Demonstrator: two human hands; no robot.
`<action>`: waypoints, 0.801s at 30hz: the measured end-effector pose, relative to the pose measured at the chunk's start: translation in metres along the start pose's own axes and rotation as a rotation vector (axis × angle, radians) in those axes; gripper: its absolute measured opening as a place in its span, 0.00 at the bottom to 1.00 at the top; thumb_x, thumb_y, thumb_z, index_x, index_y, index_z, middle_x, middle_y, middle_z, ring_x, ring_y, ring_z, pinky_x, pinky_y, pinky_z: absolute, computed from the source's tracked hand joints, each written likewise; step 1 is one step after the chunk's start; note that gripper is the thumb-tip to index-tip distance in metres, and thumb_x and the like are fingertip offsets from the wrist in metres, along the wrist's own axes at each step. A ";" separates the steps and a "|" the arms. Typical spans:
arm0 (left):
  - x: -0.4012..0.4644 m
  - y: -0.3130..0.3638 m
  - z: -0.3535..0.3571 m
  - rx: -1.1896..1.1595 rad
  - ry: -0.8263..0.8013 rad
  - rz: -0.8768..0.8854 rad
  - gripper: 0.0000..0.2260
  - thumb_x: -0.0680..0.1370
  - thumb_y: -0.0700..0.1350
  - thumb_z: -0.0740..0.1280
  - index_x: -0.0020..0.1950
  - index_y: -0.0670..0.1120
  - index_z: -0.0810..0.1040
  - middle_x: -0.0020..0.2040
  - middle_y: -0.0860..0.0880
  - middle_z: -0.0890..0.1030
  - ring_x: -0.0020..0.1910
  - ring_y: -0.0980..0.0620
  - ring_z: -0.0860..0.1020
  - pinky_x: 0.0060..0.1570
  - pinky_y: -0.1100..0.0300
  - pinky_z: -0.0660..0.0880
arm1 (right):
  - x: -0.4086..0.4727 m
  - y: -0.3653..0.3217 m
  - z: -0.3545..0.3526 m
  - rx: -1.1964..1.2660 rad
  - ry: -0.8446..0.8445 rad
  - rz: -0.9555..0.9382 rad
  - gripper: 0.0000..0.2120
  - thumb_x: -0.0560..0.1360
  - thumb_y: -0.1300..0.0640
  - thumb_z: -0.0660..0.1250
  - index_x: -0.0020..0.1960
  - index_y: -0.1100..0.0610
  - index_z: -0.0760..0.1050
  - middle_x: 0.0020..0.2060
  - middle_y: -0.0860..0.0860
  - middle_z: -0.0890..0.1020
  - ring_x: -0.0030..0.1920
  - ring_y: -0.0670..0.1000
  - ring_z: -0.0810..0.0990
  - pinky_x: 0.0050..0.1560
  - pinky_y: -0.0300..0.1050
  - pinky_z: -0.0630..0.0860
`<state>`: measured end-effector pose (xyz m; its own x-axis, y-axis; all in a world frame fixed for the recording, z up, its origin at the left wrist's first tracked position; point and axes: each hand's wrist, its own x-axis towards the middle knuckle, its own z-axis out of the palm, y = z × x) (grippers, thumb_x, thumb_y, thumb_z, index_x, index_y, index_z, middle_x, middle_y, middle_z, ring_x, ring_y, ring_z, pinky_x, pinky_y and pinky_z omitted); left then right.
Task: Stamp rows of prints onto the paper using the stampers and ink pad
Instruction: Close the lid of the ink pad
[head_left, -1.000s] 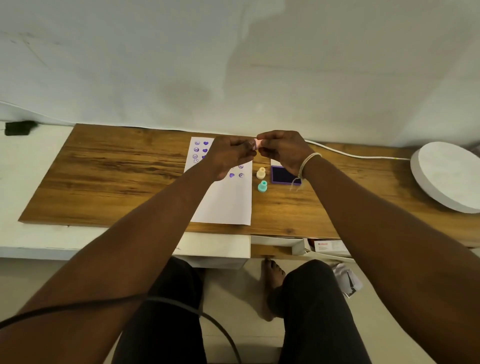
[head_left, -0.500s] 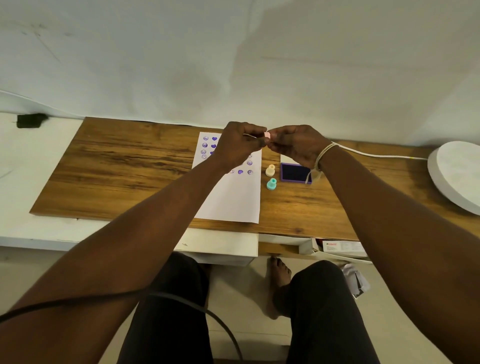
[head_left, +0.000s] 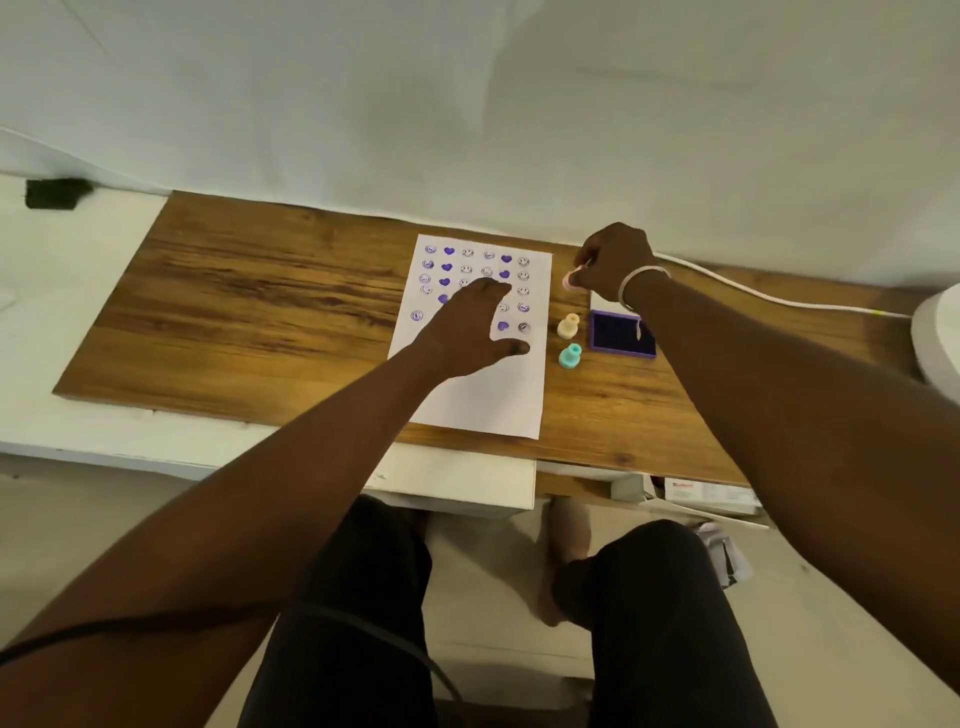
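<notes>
Left hand (head_left: 470, 325) flat, fingers spread, on paper (head_left: 480, 384) printed with purple hearts and faces; no legible writing. Right of it: yellow stamper (head_left: 568, 326), teal stamper (head_left: 570, 356), ink pad (head_left: 621, 335) on tabletop (head_left: 249, 312). Right hand (head_left: 613, 260) pinched on pink stamper (head_left: 570, 278).

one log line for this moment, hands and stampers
left hand: flat on paper | right hand: holds pink stamper | yellow stamper, teal stamper: upright beside ink pad
</notes>
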<state>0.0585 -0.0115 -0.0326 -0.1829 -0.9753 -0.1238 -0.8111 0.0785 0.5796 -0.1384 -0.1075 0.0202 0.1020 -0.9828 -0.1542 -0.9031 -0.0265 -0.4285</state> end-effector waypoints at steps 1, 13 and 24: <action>0.001 -0.005 0.004 0.093 -0.015 0.017 0.39 0.73 0.63 0.70 0.78 0.47 0.60 0.78 0.47 0.63 0.77 0.45 0.61 0.74 0.44 0.60 | 0.002 -0.001 0.006 -0.031 -0.019 -0.010 0.13 0.69 0.57 0.77 0.51 0.61 0.84 0.50 0.56 0.84 0.50 0.54 0.82 0.50 0.42 0.75; 0.006 0.004 0.027 0.309 -0.035 0.084 0.48 0.72 0.74 0.55 0.81 0.44 0.48 0.82 0.46 0.49 0.81 0.44 0.46 0.76 0.37 0.43 | 0.012 0.013 0.027 -0.094 -0.063 -0.065 0.20 0.73 0.50 0.71 0.61 0.59 0.79 0.62 0.55 0.80 0.61 0.57 0.77 0.61 0.47 0.73; 0.021 0.084 0.056 0.455 -0.046 0.496 0.30 0.78 0.62 0.61 0.74 0.45 0.66 0.74 0.46 0.69 0.75 0.47 0.65 0.78 0.44 0.53 | 0.022 0.104 -0.016 -0.203 -0.031 0.088 0.15 0.74 0.61 0.68 0.60 0.60 0.81 0.62 0.58 0.80 0.63 0.58 0.77 0.67 0.48 0.72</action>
<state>-0.0441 -0.0136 -0.0317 -0.6097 -0.7921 0.0291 -0.7762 0.6041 0.1805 -0.2372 -0.1348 -0.0135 0.0286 -0.9769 -0.2117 -0.9742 0.0202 -0.2248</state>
